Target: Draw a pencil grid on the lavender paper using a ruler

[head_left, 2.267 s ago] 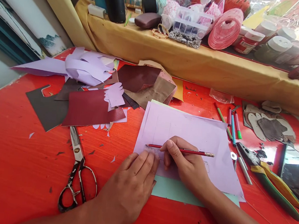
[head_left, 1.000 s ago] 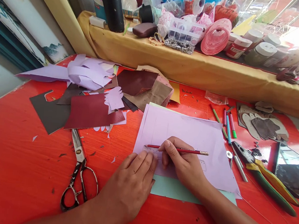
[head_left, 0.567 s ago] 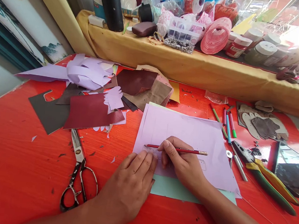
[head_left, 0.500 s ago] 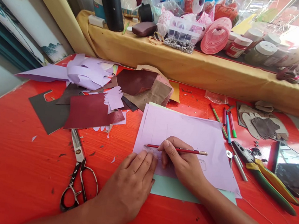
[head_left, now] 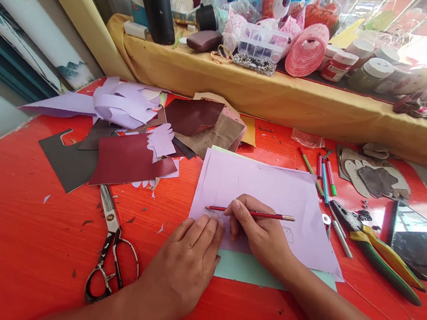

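A red pencil (head_left: 253, 214) is pinched in my right hand (head_left: 257, 229), lying nearly level with its tip to the left over the purple paper (head_left: 267, 183). Faint pencil lines and a small drawn shape show on that sheet. My left hand (head_left: 190, 261) rests flat, its fingertips on the paper's lower left part, just below the pencil tip. Under the purple paper a pale green sheet (head_left: 248, 269) sticks out at the bottom. Left of my left hand lies a pair of scissors (head_left: 111, 240) with black handles.
Leather scraps (head_left: 134, 160) and purple paper cuttings (head_left: 124, 103) lie at the back left. To the right are pliers (head_left: 378, 251), a phone (head_left: 413, 239), felt-tip pens (head_left: 326, 181) and cut leather pieces (head_left: 377, 181). A cloth-covered ledge (head_left: 280, 96) holding jars and craft supplies runs behind.
Both hands and the pencil hold almost the same pose. The whole view has shifted very slightly.
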Available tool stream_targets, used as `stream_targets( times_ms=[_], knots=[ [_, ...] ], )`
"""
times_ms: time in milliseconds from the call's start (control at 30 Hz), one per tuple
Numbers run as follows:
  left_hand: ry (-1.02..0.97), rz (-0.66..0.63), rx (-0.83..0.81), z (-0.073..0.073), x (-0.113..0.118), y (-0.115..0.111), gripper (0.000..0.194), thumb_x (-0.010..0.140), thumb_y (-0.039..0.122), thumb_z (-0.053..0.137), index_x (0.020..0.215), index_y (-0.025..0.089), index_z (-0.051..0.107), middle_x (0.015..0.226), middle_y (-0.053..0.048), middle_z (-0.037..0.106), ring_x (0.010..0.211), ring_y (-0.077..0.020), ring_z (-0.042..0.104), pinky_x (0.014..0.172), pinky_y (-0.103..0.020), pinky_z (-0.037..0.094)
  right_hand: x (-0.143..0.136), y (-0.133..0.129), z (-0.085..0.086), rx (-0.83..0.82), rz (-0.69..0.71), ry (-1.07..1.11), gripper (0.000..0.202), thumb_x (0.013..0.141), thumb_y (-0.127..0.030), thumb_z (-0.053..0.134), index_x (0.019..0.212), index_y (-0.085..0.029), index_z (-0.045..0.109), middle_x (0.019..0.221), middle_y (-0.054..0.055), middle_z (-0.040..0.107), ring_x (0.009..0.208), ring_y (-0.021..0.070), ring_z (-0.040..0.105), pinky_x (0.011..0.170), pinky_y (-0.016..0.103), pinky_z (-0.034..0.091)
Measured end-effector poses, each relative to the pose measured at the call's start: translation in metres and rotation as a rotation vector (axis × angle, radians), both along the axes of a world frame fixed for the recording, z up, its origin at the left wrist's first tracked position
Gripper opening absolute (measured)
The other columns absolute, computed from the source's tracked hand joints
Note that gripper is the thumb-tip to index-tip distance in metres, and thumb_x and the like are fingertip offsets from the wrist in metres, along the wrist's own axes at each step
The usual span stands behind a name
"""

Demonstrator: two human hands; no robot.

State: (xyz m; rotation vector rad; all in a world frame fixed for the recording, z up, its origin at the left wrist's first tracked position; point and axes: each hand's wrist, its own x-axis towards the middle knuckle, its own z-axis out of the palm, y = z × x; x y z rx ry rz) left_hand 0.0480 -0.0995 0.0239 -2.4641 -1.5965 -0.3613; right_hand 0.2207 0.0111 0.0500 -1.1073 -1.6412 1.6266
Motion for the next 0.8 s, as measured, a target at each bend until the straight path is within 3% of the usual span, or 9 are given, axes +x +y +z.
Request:
stream_targets(
  times_ms=[233, 533, 800],
  knots=[
    [-0.005, 0.01, 0.004, -0.001, 0.001, 0.0, 0.044, 0.113, 0.029, 0.048, 0.145, 0.009, 0.071, 0.141, -0.014, 0.075, 0.134, -0.0291, 0.062, 0.116, -0.042, 0.041, 0.001, 0.0, 0.0, 0.018, 0.01, 0.004, 0.053, 0.107, -0.07, 0.06, 0.085, -0.022, 0.068, 0.06, -0.002, 0.061, 0.057, 0.0171, 0.057, 0.062, 0.032, 0.051],
    [-0.019, -0.002, 0.014, 0.002, -0.001, 0.002, 0.043, 0.114, 0.028, 0.046, 0.143, 0.009, 0.072, 0.139, -0.014, 0.076, 0.131, -0.0284, 0.063, 0.115, -0.041, 0.04, 0.004, 0.002, -0.001, -0.073, -0.068, 0.096, 0.049, 0.106, -0.066, 0.064, 0.088, -0.021, 0.069, 0.059, -0.003, 0.061, 0.054, 0.0161, 0.061, 0.058, 0.03, 0.047],
    [-0.051, -0.01, 0.046, 0.002, 0.0, 0.004, 0.045, 0.117, 0.027, 0.04, 0.138, 0.008, 0.075, 0.133, -0.014, 0.079, 0.126, -0.0284, 0.065, 0.11, -0.043, 0.043, 0.025, 0.007, 0.014, -0.044, -0.113, 0.063, 0.048, 0.104, -0.066, 0.068, 0.087, -0.021, 0.071, 0.058, -0.003, 0.063, 0.052, 0.0159, 0.061, 0.056, 0.03, 0.045]
  ],
)
